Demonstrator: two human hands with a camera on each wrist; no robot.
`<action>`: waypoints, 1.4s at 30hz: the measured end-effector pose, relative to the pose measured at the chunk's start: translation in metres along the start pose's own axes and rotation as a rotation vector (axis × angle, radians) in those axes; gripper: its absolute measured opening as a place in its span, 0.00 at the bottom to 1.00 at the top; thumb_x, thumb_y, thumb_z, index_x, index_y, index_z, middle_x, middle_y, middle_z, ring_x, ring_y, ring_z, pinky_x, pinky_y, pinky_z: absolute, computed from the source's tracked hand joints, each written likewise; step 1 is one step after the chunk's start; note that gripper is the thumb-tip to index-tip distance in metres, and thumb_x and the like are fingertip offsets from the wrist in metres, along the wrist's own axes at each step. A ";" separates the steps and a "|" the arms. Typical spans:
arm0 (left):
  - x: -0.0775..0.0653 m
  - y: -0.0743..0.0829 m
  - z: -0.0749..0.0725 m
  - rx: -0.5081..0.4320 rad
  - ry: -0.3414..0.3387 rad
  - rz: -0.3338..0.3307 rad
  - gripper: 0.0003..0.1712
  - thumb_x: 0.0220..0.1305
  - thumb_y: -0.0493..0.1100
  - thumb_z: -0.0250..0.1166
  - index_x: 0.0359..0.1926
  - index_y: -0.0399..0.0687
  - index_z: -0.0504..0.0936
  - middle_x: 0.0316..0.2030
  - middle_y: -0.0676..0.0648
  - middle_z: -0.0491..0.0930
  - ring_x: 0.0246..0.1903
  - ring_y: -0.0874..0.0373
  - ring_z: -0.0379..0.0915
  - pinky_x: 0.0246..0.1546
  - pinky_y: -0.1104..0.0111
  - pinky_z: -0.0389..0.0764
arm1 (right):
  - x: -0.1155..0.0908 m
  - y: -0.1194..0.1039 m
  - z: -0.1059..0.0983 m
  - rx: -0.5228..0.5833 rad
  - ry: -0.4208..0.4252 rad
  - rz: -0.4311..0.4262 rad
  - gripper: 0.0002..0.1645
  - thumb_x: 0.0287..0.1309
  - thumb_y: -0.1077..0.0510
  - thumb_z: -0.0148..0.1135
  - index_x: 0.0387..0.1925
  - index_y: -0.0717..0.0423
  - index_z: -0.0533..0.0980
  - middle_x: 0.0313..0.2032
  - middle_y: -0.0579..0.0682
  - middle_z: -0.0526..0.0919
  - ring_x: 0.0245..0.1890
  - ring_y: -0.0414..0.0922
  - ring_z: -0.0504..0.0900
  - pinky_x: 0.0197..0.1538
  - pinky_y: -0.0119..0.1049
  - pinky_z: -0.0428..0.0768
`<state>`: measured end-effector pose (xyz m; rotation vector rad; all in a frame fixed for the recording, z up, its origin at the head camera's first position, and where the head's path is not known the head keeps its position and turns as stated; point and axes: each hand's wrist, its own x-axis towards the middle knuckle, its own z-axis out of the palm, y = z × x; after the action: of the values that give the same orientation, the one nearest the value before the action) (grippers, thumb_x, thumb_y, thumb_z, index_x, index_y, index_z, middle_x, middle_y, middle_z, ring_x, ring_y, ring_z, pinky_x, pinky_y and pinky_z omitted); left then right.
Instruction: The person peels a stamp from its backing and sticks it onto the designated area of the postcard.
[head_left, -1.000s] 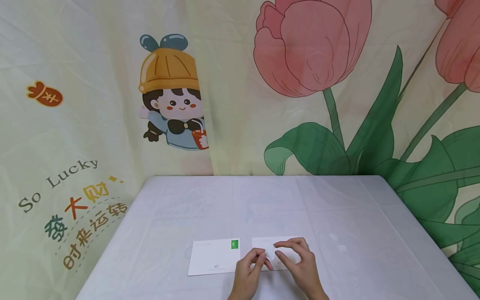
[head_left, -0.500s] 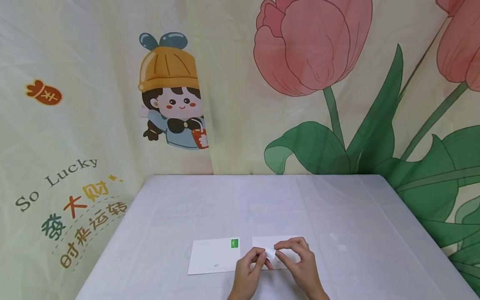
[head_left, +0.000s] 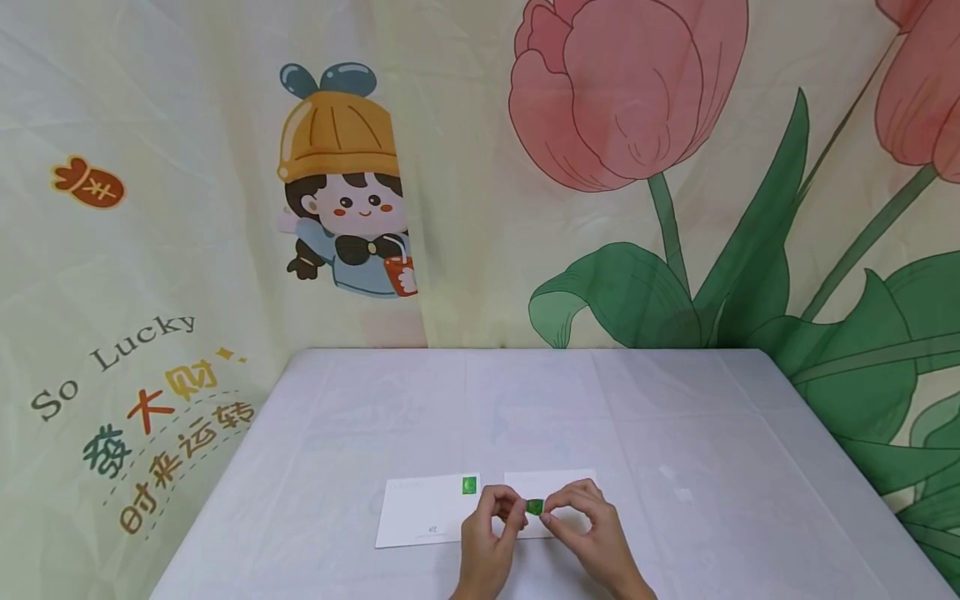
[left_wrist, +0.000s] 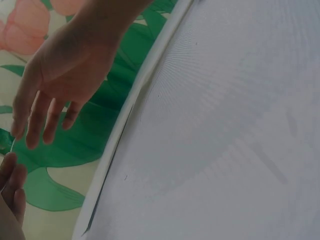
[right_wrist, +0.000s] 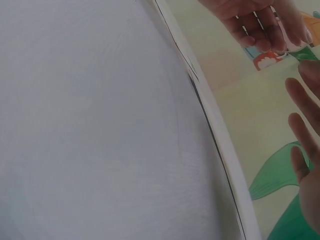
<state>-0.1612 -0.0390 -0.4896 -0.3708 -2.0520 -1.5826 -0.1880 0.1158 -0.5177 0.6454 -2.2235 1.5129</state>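
Between the two hands, a small green stamp (head_left: 535, 507) is held up with its green face toward the head camera. My left hand (head_left: 486, 537) pinches its left edge between thumb and index finger. At its right edge, my right hand (head_left: 596, 527) pinches it in the same way. Behind the hands lies a plain white envelope (head_left: 551, 478), partly covered by them. To its left is another white envelope (head_left: 420, 510), with a green stamp (head_left: 468, 485) in its upper right corner. In the right wrist view the green stamp (right_wrist: 305, 53) shows between the fingertips.
A white cloth covers the table (head_left: 360, 417), which is lightly creased. Beyond its far edge hangs a curtain (head_left: 472, 250) printed with tulips, a cartoon figure and lettering.
Earlier the small piece showed a white side, with the right fingers apart from it at first. Now both hands pinch it, its green side shows, and the left hand has tilted slightly.
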 end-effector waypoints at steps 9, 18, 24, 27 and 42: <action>-0.002 -0.024 0.007 0.061 0.064 0.064 0.05 0.54 0.28 0.64 0.31 0.39 0.77 0.21 0.53 0.77 0.18 0.64 0.71 0.21 0.75 0.73 | 0.005 -0.028 -0.008 0.067 -0.066 0.045 0.07 0.46 0.66 0.69 0.26 0.53 0.79 0.28 0.45 0.81 0.34 0.44 0.73 0.40 0.35 0.71; 0.003 -0.040 0.011 0.011 -0.055 -0.145 0.03 0.60 0.39 0.63 0.31 0.45 0.78 0.20 0.54 0.76 0.19 0.68 0.68 0.21 0.75 0.71 | 0.007 -0.030 -0.014 0.078 -0.075 0.129 0.05 0.48 0.65 0.68 0.27 0.53 0.80 0.29 0.47 0.81 0.35 0.44 0.74 0.42 0.40 0.72; 0.022 -0.032 0.016 0.025 -0.179 -0.177 0.07 0.63 0.43 0.61 0.32 0.44 0.78 0.20 0.45 0.77 0.19 0.67 0.69 0.21 0.75 0.71 | 0.007 -0.015 -0.017 0.055 0.046 0.299 0.06 0.46 0.63 0.69 0.26 0.49 0.80 0.28 0.45 0.81 0.35 0.41 0.75 0.45 0.43 0.69; 0.033 -0.031 0.027 0.045 -0.206 -0.160 0.07 0.63 0.43 0.60 0.32 0.45 0.78 0.20 0.48 0.77 0.20 0.68 0.69 0.21 0.75 0.71 | 0.010 -0.003 -0.020 0.033 0.100 0.380 0.04 0.47 0.59 0.70 0.26 0.47 0.80 0.27 0.42 0.81 0.34 0.39 0.75 0.45 0.43 0.67; 0.055 -0.061 0.096 0.388 -0.186 -0.035 0.05 0.56 0.44 0.67 0.27 0.50 0.83 0.23 0.59 0.71 0.26 0.66 0.65 0.32 0.72 0.70 | 0.024 0.039 -0.039 -0.204 0.178 0.660 0.06 0.54 0.59 0.61 0.26 0.58 0.79 0.21 0.45 0.79 0.24 0.41 0.76 0.29 0.32 0.70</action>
<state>-0.2604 0.0307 -0.5263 -0.3484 -2.4557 -1.1641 -0.2279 0.1612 -0.5207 -0.3148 -2.5273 1.4984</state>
